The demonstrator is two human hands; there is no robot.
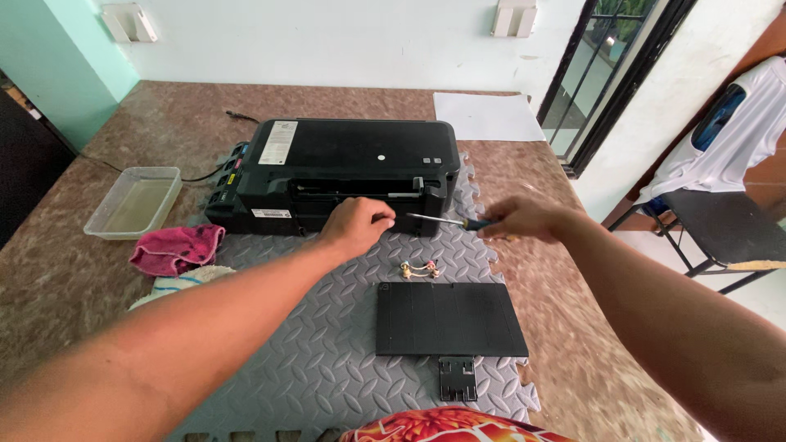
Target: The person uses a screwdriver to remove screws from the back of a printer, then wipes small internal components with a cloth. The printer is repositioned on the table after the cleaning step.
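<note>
My right hand [524, 219] is closed around the handle of a screwdriver [446, 220], shaft level and pointing left, tip right at my left hand [356, 225]. The left hand is curled at the front opening of the black inkjet printer [344, 176], fingers bent in, touching the front edge; I cannot tell whether they pinch anything small, as the knuckles hide it. The printer sits upright at the back of the grey foam mat [327, 344], its ink tank block [229, 176] on its left side.

Progress, my judgement: disassembly is partly along. The flat black tray panel [449, 319] is already off and lies on the mat near me, with a small black tray extension piece [458, 379] just beside its near edge. A few small loose parts [419, 269], maybe rollers or springs, too small to tell, lie between the panel and the printer. The main casing looks closed, so most of the body seems left to do.

Around: clear plastic tub [135, 202] to the left on the brown table [65, 270], pink cloth [176, 248] and a pale cloth [176, 285] near the mat's left edge, white sheet of paper [487, 116] behind the printer, a cable [147, 170] running off left. Folding chair [720, 229] with a white garment off the table to the right. In the way: my left hand sits right at the screwdriver tip, and the loose parts lie under the tool's path.
</note>
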